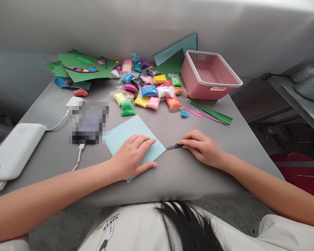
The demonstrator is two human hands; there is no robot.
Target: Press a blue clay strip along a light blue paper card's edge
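1 blue sheet [125, 134], 1 pink basket [195, 80]

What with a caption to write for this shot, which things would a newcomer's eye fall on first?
The heap of bright clay packets at the middle back of the grey table, beside a pink bin at the right. Nearer, the left hand lies flat on a pale blue sheet, while the right hand pinches a thin tool lying on the table just right of the sheet.

Free table [170, 129] ahead of left hand [132, 157] and right hand [202, 148], thin tool [173, 146] between them, clay packets [149, 91] and pink basket [210, 75] blocking farther ahead.
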